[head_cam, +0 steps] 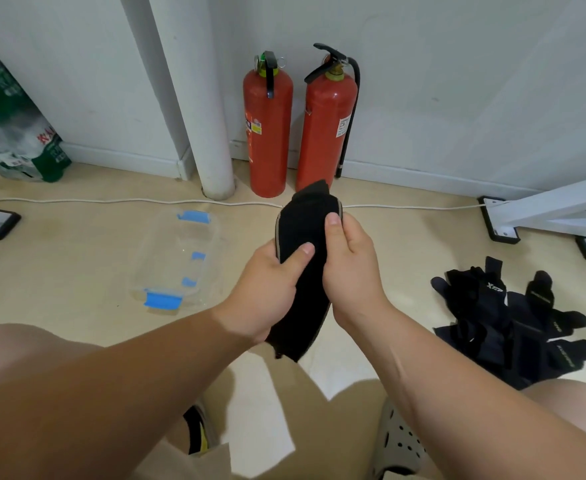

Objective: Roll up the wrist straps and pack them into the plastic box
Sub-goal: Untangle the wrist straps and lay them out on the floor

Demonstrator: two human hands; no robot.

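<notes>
I hold one black wrist strap (306,271) with a grey edge up in front of me, above the floor. My left hand (267,289) grips its lower half, thumb lying across the front. My right hand (350,268) grips the upper half, thumb pressed near the top. The strap's top end is folded over. A clear plastic box (177,258) with blue clips sits open on the floor to the left. A pile of several more black wrist straps (513,320) lies on the floor to the right.
Two red fire extinguishers (269,133) stand against the wall straight ahead, beside a white pipe (212,133). A white cable (111,201) runs along the floor. White frame legs (533,213) stand at the right, packed bottles (11,133) at the left. My knees and shoes are below.
</notes>
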